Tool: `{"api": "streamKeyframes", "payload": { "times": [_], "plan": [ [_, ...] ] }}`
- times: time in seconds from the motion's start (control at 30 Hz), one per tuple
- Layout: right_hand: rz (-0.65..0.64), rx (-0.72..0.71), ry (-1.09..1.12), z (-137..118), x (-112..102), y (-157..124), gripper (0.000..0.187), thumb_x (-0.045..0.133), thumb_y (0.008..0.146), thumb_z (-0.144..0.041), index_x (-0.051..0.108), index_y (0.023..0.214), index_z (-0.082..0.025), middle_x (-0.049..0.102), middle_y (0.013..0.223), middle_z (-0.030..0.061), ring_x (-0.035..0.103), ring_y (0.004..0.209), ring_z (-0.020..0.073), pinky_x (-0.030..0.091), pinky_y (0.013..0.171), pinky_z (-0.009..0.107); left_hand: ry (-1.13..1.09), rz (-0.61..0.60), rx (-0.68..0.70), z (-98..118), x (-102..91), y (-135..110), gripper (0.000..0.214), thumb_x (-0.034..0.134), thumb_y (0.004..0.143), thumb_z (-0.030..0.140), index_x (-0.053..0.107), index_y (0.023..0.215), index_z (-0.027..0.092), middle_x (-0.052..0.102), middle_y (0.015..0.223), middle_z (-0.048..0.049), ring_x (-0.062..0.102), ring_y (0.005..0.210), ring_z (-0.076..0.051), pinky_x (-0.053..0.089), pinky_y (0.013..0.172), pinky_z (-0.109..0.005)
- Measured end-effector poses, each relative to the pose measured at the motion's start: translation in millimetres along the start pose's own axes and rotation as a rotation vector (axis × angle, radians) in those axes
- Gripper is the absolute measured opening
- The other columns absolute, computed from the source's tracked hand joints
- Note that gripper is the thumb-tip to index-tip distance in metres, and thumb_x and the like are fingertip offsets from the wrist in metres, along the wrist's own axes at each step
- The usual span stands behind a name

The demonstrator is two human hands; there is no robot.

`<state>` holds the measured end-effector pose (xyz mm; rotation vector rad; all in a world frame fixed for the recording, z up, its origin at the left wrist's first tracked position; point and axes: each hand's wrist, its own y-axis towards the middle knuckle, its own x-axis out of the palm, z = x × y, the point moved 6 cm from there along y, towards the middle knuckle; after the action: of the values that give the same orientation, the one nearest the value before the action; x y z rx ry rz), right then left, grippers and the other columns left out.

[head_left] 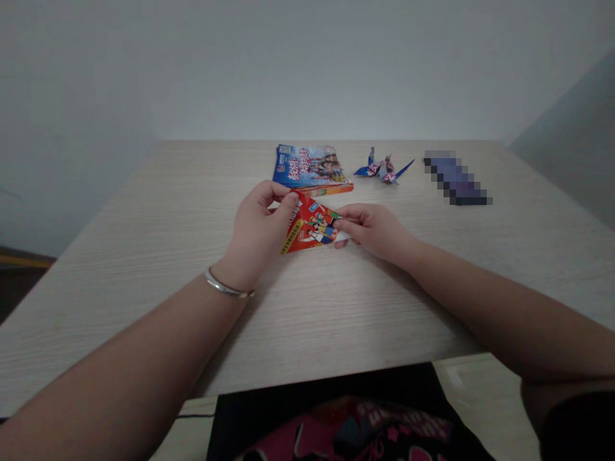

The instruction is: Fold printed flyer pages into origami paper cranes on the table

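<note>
This is looking like a plain indoor room, whether home or office being impossible to tell: a rectangular, pale wood-grain table is standing against a smooth light-grey wall, and glossy blue-and-orange booklets are lying stacked on it.

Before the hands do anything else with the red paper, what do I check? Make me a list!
1. Left hand gripping the red paper: ok.
2. Right hand gripping its other end: ok.
3. Paper birds apart from both hands: ok, they're farther back.
4. Pixelated object apart from both hands: ok, back on the right.
5. Edges lined up underneath: cannot tell, that side is hidden.
</note>
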<state>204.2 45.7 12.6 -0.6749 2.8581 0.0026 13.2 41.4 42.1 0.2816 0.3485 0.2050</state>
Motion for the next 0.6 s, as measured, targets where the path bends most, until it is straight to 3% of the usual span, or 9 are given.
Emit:
{"api": "streamKeyframes", "payload": {
  "times": [0.2,0.43,0.6],
  "plan": [
    [0.01,-0.062,-0.106,-1.7,-2.0,-2.8,0.018,0.065,0.095,-0.029,0.074,0.108,-0.02,0.08,0.098,0.0023,0.074,0.069,0.011,0.059,0.06,0.021,-0.001,0.014,0.02,-3.0,0.0,0.1,0.011,0.063,0.091,0.024,0.063,0.08,0.021,0.066,0.08,0.0003,0.059,0.077,-0.016,0.049,0.07,-0.028],
    [-0.001,-0.016,-0.12,1.2,-0.6,-2.8,0.009,0.063,0.095,-0.024,0.071,0.095,-0.02,0.079,0.095,0.0028,0.074,0.069,0.0117,0.059,0.062,0.023,-0.033,0.016,-0.052,-5.9,0.6,-1.6,0.011,0.065,0.089,0.027,0.063,0.08,0.021,0.066,0.079,0.0002,0.059,0.075,-0.015,0.05,0.07,-0.028],
    [-0.017,-0.061,-0.181,1.2,-3.4,-4.3,0.015,0.061,0.096,-0.032,0.07,0.102,-0.021,0.077,0.09,0.0022,0.072,0.067,0.0129,0.057,0.063,0.027,-0.053,0.001,-0.068,-8.3,1.9,-0.6,0.01,0.066,0.088,0.028,0.064,0.081,0.021,0.067,0.081,-0.0003,0.061,0.076,-0.016,0.051,0.068,-0.027]
  ]
}}
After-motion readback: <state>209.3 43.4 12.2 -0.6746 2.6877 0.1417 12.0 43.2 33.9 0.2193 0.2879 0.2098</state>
